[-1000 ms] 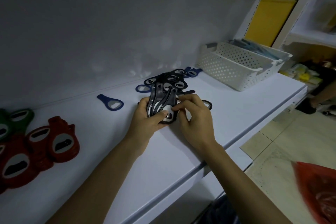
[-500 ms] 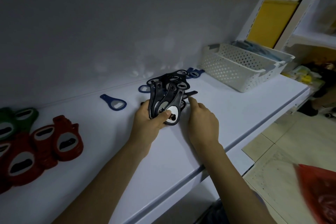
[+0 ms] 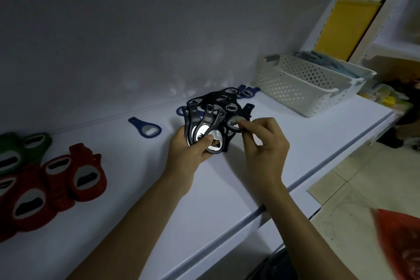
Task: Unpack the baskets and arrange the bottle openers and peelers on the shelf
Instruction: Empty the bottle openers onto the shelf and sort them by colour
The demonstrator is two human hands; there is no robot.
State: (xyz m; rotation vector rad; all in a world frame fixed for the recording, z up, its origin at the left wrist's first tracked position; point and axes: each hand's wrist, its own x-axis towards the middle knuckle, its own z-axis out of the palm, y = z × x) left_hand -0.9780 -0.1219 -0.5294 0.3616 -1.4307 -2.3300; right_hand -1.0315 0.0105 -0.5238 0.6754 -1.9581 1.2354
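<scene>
Grips a fanned bunch of black bottle openers (image 3: pixel 204 127) in the curled left hand (image 3: pixel 188 150), over the white shelf (image 3: pixel 216 200). Pinches one more black opener (image 3: pixel 235 121), blurred, apparently by its ring, in the right hand (image 3: pixel 263 145), just right of the bunch. Shows a loose black pile (image 3: pixel 225 99) behind both hands, a white basket (image 3: pixel 293 91) farther right.

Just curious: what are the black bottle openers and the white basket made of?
The black bottle openers look like matte plastic bodies around shiny metal inserts that reflect light. The white basket is probably moulded plastic, given its even rows of holes and dull finish.
</scene>
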